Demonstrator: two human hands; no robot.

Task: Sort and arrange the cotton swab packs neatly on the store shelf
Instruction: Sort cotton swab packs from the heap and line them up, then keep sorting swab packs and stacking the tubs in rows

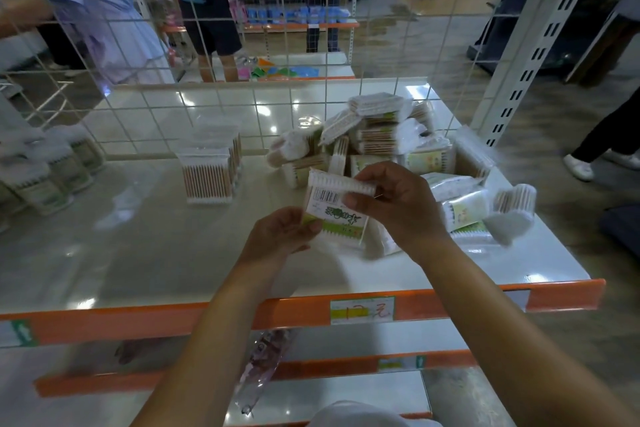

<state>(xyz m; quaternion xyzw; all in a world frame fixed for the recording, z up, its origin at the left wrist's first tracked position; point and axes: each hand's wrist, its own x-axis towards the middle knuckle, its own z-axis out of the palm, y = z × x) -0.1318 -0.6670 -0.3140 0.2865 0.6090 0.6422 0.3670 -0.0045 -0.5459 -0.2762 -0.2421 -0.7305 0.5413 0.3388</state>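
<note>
A: White store shelf (138, 253), wire grid behind. Where's the pack?

B: Cotton swab pack (332, 211) is above the shelf, near the messy pile (381, 139). Left hand (280, 232) and right hand (398, 204) both pinch it.

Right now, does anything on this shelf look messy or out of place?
Yes. The swab packs on the right lie heaped at all angles, unlike the upright stack in the middle. Both hands hold one pack above the shelf.
</note>
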